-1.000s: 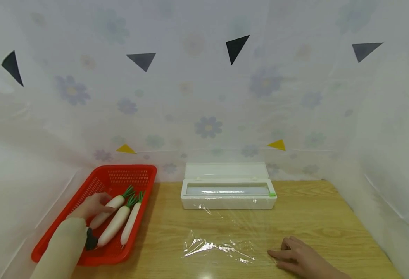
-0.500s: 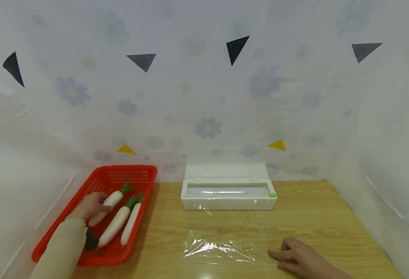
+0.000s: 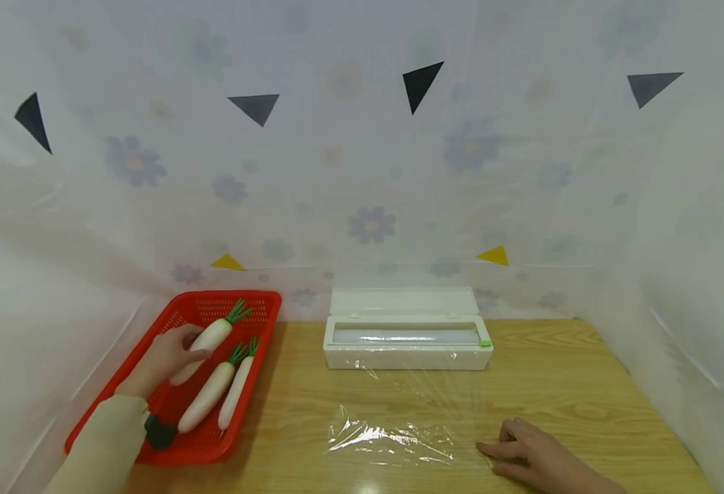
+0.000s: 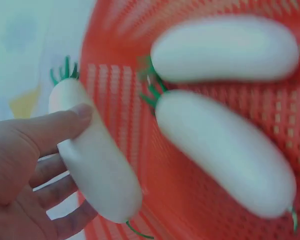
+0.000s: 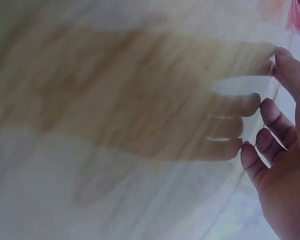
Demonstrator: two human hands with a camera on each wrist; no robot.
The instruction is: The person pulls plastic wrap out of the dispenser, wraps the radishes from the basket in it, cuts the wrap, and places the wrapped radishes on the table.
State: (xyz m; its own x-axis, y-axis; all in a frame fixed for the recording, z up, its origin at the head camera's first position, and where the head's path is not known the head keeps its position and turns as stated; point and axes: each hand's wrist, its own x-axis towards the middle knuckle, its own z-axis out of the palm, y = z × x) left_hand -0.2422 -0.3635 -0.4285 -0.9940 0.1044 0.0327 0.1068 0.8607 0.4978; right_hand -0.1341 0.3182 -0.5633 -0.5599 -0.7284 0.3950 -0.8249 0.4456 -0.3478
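My left hand (image 3: pixel 167 358) grips a white radish (image 3: pixel 213 335) with a green top, inside the red plastic basket (image 3: pixel 272 319). In the left wrist view the thumb lies across the held radish (image 4: pixel 101 160), with the other fingers beneath it. Two more white radishes, a middle one (image 3: pixel 210 394) and a right one (image 3: pixel 238 394), lie beside it in the basket. My right hand (image 3: pixel 531 449) rests on the wooden table with its fingertips down, by the right edge of a sheet of clear cling film (image 3: pixel 386 438).
A white cling film dispenser (image 3: pixel 407 360) stands at the back middle with its lid raised. The film runs from it toward the table's front. A green cutter piece (image 3: pixel 484 343) sits at its right end. Pale flowered sheeting (image 3: pixel 370 171) surrounds the table.
My left hand has moved up and slightly right with the radish, drawing it away from the other two. The right hand stays where it was.
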